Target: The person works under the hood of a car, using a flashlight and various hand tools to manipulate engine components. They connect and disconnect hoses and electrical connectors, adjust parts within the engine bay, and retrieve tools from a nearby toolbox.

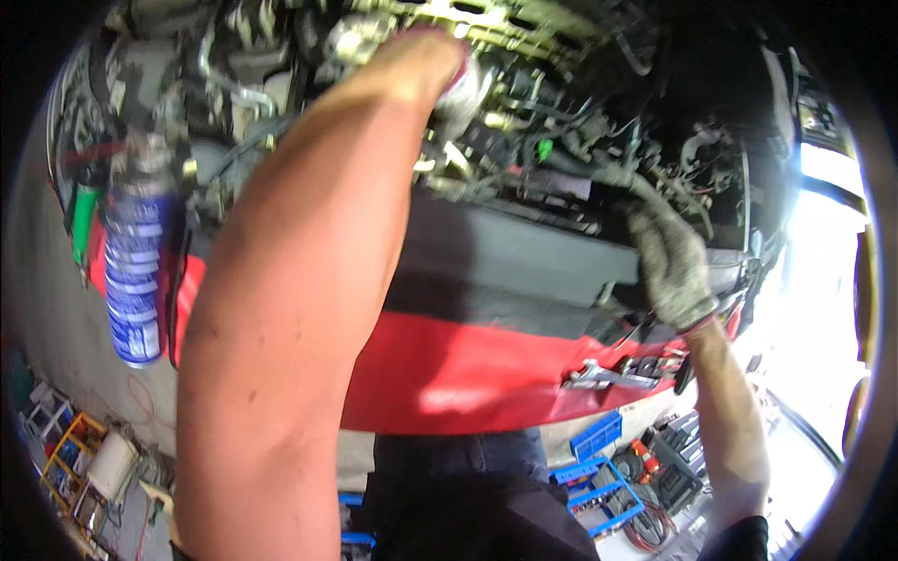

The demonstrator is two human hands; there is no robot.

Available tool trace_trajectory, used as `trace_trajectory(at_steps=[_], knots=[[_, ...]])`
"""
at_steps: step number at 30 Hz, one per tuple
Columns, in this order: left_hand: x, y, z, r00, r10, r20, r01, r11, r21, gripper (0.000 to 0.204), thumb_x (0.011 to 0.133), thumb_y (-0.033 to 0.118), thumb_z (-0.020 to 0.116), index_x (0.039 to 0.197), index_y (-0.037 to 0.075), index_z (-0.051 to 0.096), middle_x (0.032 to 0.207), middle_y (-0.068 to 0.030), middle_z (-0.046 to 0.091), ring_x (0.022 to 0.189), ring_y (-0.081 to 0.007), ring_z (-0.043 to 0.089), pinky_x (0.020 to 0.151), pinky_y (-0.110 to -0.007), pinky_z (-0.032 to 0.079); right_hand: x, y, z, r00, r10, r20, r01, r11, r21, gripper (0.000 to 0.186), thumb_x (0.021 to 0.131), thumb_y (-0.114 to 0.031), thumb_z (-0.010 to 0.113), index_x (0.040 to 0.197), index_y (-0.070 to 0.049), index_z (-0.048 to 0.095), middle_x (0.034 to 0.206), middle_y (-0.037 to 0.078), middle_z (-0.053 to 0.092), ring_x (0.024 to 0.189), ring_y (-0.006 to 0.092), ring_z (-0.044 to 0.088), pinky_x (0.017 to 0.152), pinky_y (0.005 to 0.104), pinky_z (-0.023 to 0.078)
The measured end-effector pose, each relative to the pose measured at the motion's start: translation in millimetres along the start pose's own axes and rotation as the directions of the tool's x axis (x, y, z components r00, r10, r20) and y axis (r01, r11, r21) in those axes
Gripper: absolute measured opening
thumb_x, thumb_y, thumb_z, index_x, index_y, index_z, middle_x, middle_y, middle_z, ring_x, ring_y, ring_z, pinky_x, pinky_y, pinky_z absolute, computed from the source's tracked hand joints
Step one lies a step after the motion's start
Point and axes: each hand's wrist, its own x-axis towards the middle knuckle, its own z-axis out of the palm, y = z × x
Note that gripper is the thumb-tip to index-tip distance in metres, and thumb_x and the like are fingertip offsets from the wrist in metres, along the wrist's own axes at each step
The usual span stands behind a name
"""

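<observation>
My left arm stretches across the middle of the view into the engine bay. My left hand, in a pale glove with a dark red cuff, is down among the engine parts, its fingers hidden and blurred. My right hand, in a speckled grey knit glove, rests at the right front of the bay beside a dark trim panel. Its fingers are stretched out toward hoses and wiring, and I see nothing held in it. Close below it, metal wrenches lie on a red cover draped over the car's front.
A blue spray can stands at the left front edge, near a green-handled tool. On the floor are blue crates, a black tool case, coiled hose and a yellow rack. Bright light comes in at right.
</observation>
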Motion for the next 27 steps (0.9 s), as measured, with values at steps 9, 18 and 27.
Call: trace_trajectory(at_steps=[9,18,27], knots=[[9.2,-0.5,-13.7,0.993,-0.117,0.001,0.115,0.975,0.192,0.052,0.061,0.040,0.082,0.101,0.007,0.078,0.108,-0.0184,0.074,0.095,-0.0300,0.071,0.086,-0.039,0.056,-5.1,5.5,-1.9,0.968,-0.019,-0.252,0.040,0.996,0.081,0.018,0.093,-0.020,0.063,0.100,-0.005,0.071,0.093,0.019,0.069,0.088,0.0385,0.067,0.076,0.0460,0.053],[-23.8,17.7,-21.2,0.981,-0.190,-0.044,0.195,0.972,0.131,0.063,0.069,0.041,0.081,0.118,0.003,0.071,0.120,-0.0236,0.069,0.114,-0.0331,0.065,0.101,-0.039,0.049,-150.8,50.7,-137.7,0.586,0.623,-0.518,-0.056,0.669,0.741,0.025,0.099,-0.014,0.064,0.117,0.003,0.068,0.096,0.009,0.072,0.090,0.0158,0.064,0.084,0.0282,0.051],[-148.0,142.5,-13.8,0.638,0.050,-0.768,0.037,0.995,0.095,0.035,0.091,0.037,0.060,0.109,0.009,0.073,0.129,-0.0240,0.062,0.117,-0.0373,0.061,0.098,-0.046,0.048,-458.5,99.9,41.5,0.356,0.928,-0.110,-0.687,0.340,0.642,0.037,0.097,-0.029,0.065,0.077,0.002,0.069,0.064,0.017,0.065,0.055,0.0189,0.058,0.057,0.0390,0.047]])
